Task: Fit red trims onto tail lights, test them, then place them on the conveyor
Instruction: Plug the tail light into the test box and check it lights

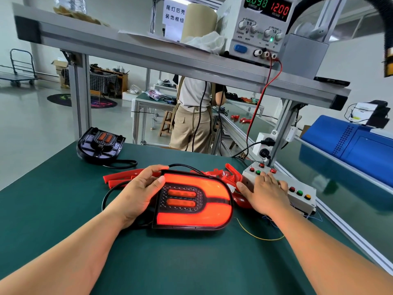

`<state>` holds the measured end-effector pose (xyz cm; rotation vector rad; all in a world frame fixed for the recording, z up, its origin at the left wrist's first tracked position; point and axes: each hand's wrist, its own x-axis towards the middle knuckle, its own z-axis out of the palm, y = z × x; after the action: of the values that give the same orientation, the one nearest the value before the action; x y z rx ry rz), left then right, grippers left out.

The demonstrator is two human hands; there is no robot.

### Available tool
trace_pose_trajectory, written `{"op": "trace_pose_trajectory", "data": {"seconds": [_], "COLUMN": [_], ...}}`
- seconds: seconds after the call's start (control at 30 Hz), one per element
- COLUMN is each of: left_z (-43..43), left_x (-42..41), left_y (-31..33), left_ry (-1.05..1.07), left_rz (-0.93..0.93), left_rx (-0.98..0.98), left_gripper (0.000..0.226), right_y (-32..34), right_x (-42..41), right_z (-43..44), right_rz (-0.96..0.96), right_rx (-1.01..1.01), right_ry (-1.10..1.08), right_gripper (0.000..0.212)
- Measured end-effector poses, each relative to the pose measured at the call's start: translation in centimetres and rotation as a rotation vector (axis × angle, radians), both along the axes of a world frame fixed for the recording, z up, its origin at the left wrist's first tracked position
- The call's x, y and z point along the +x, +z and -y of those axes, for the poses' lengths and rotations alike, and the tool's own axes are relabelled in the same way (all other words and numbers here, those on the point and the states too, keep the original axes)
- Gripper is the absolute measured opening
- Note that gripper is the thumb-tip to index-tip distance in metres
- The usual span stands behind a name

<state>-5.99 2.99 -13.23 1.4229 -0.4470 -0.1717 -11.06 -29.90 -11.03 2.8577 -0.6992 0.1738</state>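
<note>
While the tail light (193,201) glows face up in the middle of the worktop (63,209), what worries me most is its black cable (109,193), which loops out past my left wrist. Since the lamp is lit, I judge it is wired to power. If I carry it toward the conveyor (340,184) along the worktop's right edge without unplugging it, the lead could snag. That could jerk the lamp from my grip or drag the loose red trims (125,177) heaped just behind it. A thin yellow wire (259,237) trails across the worktop near the lamp's near-right corner and could catch the same way. I also hold the lamp at one end only, so a quick lift might let the free end dip and scrape.

My left hand (138,192) grips the lamp's left end, with the fingers (155,168) curled over its far edge and the thumb pressed on the lens. My right hand (265,192) is clear of the lamp. It lies flat on the button box (302,201) at the worktop's right edge, fingers straight and spread, holding nothing. The buttons sit close together, so a careless press could hit the wrong one. A second tail light (100,145) rests near the far-left corner, well apart, and the power supply (259,28) stands on the shelf above.
</note>
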Motion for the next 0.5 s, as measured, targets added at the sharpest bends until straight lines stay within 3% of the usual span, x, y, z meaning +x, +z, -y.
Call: {"op": "trace_pose_trajectory", "data": {"seconds": [0.5], "left_z": [-0.2], "left_x": [-0.2], "left_y": [0.1], "left_ry": [-0.012], "left_rz": [0.022], "left_rx": [0.046], "left_gripper": [0.025], "right_y": [0.2], "right_x": [1.7], "right_z": [-0.6], "right_rz": [-0.025], "right_rx": [0.011], "right_ry": [0.094], "right_gripper": [0.094]}}
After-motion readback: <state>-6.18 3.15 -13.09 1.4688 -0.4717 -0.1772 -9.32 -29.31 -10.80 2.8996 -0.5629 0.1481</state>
